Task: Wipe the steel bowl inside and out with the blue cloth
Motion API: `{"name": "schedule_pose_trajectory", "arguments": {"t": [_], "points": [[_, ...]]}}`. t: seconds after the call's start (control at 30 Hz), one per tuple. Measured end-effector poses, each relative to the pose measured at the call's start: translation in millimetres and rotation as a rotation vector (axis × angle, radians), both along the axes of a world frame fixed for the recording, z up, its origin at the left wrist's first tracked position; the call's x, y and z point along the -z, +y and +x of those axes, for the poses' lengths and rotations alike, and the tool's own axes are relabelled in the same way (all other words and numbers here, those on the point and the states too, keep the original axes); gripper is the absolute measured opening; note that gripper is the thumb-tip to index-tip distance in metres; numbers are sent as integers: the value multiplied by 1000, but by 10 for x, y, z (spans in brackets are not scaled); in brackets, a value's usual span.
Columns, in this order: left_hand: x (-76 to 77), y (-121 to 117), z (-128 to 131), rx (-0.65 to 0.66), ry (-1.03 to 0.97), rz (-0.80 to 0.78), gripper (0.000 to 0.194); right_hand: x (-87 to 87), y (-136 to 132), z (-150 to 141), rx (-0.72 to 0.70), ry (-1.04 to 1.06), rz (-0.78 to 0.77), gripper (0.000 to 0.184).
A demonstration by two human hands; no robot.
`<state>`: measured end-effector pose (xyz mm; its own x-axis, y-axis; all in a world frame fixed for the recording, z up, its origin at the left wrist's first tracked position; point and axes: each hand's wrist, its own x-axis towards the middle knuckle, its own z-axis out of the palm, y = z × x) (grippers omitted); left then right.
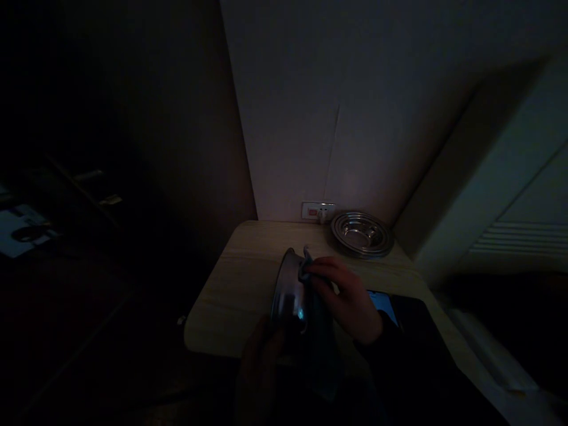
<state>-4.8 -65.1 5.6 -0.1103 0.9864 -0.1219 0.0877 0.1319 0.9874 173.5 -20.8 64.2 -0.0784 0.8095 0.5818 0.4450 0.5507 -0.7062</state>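
Observation:
The scene is very dark. My left hand grips the lower rim of a steel plate that stands on edge above a small wooden table. My right hand is closed on a bluish cloth and presses it against the plate's upper rim. The cloth hangs down below the plate.
A stack of steel bowls or plates sits at the table's far right, by a wall socket. A lit phone screen lies on the table behind my right wrist. White cabinet at right; dark room at left.

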Motion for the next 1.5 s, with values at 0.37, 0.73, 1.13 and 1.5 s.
{"name": "schedule_pose_trajectory", "arguments": {"t": [0.37,0.73,1.13,1.5], "points": [[-237,16,59,93,115,1,37,-209,-147,-194,7,-333,163,19],[-273,24,72,218,158,-4,44,-284,-113,-189,-68,-409,161,15],[-289,41,76,245,145,25,40,-270,-127,-198,-62,-398,157,15],[-292,8,101,306,103,25,38,-277,-94,-115,-17,-345,142,15]]}}
